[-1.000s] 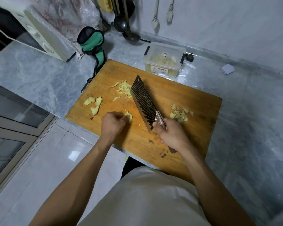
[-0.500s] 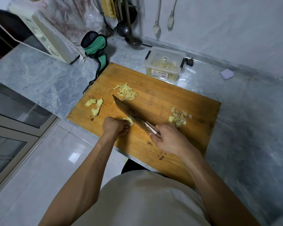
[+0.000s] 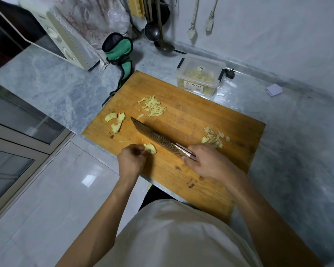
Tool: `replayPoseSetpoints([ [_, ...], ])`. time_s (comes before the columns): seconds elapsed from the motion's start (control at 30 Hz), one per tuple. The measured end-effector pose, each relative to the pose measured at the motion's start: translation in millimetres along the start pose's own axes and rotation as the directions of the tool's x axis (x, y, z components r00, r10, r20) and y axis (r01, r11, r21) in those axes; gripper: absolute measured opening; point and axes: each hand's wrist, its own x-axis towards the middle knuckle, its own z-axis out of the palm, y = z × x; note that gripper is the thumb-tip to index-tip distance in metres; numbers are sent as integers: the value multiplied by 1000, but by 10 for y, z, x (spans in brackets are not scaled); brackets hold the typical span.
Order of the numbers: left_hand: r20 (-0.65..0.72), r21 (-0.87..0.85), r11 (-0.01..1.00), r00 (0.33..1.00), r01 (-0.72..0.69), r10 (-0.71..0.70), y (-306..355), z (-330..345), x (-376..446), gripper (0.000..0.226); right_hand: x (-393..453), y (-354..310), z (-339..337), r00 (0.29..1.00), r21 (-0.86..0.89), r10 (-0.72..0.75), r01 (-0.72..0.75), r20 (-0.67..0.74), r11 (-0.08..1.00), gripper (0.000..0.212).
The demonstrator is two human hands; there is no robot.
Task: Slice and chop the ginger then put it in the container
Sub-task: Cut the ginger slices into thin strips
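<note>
- Where the wooden cutting board (image 3: 191, 120) lies on the grey marble counter (image 3: 52, 87), a small ginger piece (image 3: 150, 148) is pinched by the curled fingers of the left hand (image 3: 132, 162) near the board's front-left edge.
- A cleaver (image 3: 158, 138) is gripped at its handle by the right hand (image 3: 210, 163), fingers wrapped closed around it; the blade is laid low over the board, its tip pointing away and to the left, just beside the held ginger piece.
- Whether the blade edge is touching the wood cannot be told.
- Three heaps of ginger are seen on the board: thin chopped strips (image 3: 152, 106) towards the far side, thicker slices (image 3: 116, 122) near the left edge, and chopped bits (image 3: 213, 137) just beyond the right hand.
- A clear plastic container (image 3: 200, 74), with yellowish cut ginger visible inside and a label on its front wall, is set on the counter just past the board's far edge.
- A green-and-black pouch (image 3: 121, 53) is stood beside the board's far-left corner, and a cream microwave (image 3: 60, 39) is placed further left.
- Ladles (image 3: 152, 31) are hung against the wall behind, and a small pale card (image 3: 274, 89) is left on the counter well to the right of the container.
</note>
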Motion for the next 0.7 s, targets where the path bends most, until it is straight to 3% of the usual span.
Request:
replayPoseSetpoints([
  [0.13, 22, 218, 907, 931, -361, 366, -210, 29, -64, 20, -38, -25, 31, 1000, -5, -13, 13, -6, 1000, 36],
  [0.2, 43, 272, 850, 888, -451, 457, -295, 70, -56, 19, -60, -75, 64, 1000, -13, -26, 26, 12, 1000, 36],
  [0.43, 49, 349, 793, 855, -499, 516, -443, 167, -84, 19, -35, -182, 56, 970, -38, 135, -130, 202, 991, 40],
  [0.53, 46, 355, 809, 873, -469, 486, -424, 147, -57, 20, 0, -238, 3, 937, -30, 208, -208, 280, 978, 46],
  [0.7, 147, 445, 646, 762, -620, 631, -430, 144, -73, 41, 41, -327, 32, 946, 100, 261, -284, 194, 954, 66],
])
